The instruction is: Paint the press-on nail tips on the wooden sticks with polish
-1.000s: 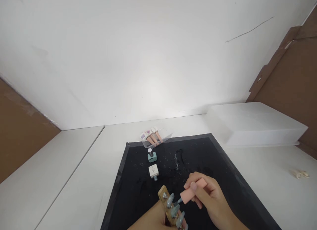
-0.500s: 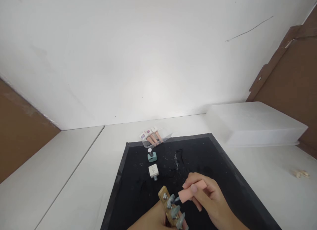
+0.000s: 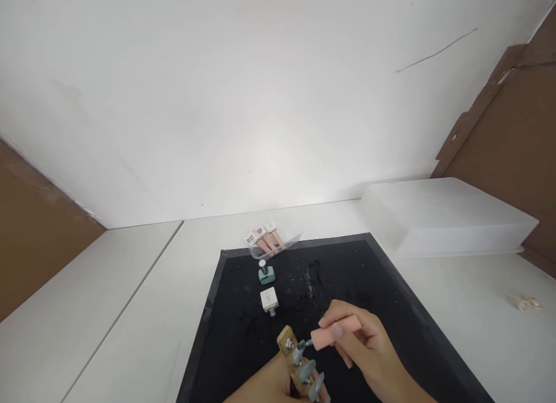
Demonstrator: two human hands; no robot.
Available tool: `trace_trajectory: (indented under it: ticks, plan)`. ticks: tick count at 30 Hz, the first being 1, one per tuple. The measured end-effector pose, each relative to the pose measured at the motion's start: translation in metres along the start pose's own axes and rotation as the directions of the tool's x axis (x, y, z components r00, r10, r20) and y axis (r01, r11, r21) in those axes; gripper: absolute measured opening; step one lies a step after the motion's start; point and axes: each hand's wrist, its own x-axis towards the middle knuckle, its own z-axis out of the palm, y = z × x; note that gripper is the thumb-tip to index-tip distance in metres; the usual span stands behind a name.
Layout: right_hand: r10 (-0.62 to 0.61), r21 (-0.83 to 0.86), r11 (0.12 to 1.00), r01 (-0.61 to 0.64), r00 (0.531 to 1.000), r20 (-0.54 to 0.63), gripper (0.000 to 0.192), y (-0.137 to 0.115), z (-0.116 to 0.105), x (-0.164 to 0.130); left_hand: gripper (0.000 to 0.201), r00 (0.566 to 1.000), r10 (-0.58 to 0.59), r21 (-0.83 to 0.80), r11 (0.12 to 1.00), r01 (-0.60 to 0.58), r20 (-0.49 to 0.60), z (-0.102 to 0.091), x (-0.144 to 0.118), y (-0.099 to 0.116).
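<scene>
Brush pinched in the right hand meets the farthest nail tip on a wooden strip the left hand grips at six o'clock, nearer neighbours seemingly coated, this one apparently unfinished.

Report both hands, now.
Left hand: closed, holding the wooden bar.
Right hand: closed, holding the pink brush.

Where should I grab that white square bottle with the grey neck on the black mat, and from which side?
Probably take the white square bottle by its left and right sides, reaching down from above: it looks blocky and flat-faced, suiting a pinch. Stay off the grey neck, which points toward you; a silver-capped teal bottle sits just beyond.
</scene>
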Motion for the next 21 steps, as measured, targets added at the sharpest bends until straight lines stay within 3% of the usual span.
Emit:
trace_trajectory:
  ticks: [11, 16, 21]
  plan:
    - [-0.045, -0.016, 0.999, 0.045, 0.999, -0.025, 0.032, -0.0025, 0.0011, 0.0021, 0.025, 1.0, -0.013, -0.005, 1.0, 0.013, 0.006, 0.001, 0.0002, 0.0024]
    - [-0.036, 0.013, 0.999, 0.036, 0.999, 0.017, 0.037, -0.0025, 0.0008, 0.0023, 0.02, 1.0, -0.028, 0.02, 0.999, 0.028, 0.014, -0.0006, 0.0006, 0.0027]
    - [-0.106, -0.03, 0.994, 0.108, 0.993, 0.048, 0.028, -0.0044, -0.0008, -0.0002, 0.019, 1.0, -0.025, 0.045, 0.999, 0.025, 0.007, -0.0007, 0.003, 0.0036]
